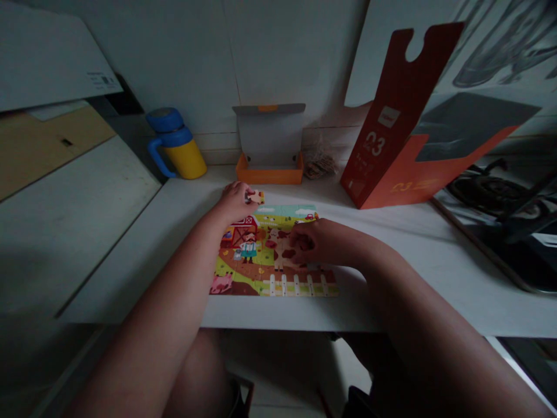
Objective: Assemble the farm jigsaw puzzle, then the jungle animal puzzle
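A farm-scene jigsaw puzzle (265,270) lies on the white table in front of me, showing a barn, a farmer, a cow and a white fence. Just beyond its upper left corner, my left hand (237,202) has its fingers closed on a small, light puzzle piece (258,197). My right hand (314,239) rests over the puzzle's right side, by the cow picture. Its fingers are curled in, and whatever may be between them is hidden. Both forearms reach in from below, and the left one covers the puzzle's left edge.
An orange box (270,176) with its lid up stands at the back, beside a clear bag of pieces (319,165). To the left is a blue and yellow jug (187,154). A tall red-orange carton (374,157) and a dark tray (513,244) occupy the right.
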The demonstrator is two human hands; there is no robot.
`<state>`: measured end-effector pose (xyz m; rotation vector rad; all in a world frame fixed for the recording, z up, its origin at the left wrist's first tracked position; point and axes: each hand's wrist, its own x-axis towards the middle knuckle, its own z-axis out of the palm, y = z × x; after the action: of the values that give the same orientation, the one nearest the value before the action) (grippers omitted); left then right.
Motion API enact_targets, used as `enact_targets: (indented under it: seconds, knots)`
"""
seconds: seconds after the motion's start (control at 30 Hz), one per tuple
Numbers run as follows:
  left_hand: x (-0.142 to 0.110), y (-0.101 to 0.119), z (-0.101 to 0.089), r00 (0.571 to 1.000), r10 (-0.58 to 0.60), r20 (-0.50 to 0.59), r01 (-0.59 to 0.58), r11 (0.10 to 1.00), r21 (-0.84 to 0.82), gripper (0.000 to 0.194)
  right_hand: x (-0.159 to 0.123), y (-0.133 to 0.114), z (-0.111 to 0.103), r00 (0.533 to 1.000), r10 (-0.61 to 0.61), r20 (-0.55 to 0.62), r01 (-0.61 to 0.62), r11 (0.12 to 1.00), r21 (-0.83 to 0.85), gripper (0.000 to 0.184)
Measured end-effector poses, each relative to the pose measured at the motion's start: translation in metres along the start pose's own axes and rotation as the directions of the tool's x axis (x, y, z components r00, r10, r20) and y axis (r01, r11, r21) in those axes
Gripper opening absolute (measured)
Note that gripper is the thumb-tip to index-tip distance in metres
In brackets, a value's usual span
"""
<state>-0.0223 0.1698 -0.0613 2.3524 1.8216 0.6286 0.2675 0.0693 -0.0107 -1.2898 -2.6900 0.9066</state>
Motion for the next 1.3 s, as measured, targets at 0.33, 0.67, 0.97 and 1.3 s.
enact_targets:
  seconds: [0.33, 0.67, 0.97, 1.3]
  knots:
    - [-0.006, 0.020, -0.015, 0.995, -0.051, -0.089, 0.008, 0.903, -0.430, 0.013, -0.001, 0.005, -0.011, 0.862, 0.159, -0.481, -0.100, 0.984, 0.148, 0.032]
    - [-0.035, 0.074, -0.022, 0.869, 0.311, 0.384, 0.178, 0.528, -0.830, 0.024, -0.001, 0.010, -0.011, 0.879, 0.073, -0.470, 0.080, 0.952, 0.297, 0.032]
    - [-0.035, 0.072, -0.021, 0.840, 0.301, 0.452, 0.179, 0.633, -0.753, 0.024, -0.019, 0.026, -0.028, 0.997, 0.036, 0.072, -0.053, 0.966, 0.252, 0.027]
    - [-0.030, 0.060, -0.013, 0.824, 0.323, 0.466, 0.070, 0.757, -0.649, 0.020, -0.025, 0.027, -0.034, 0.966, 0.149, 0.212, -0.181, 0.974, 0.139, 0.036]
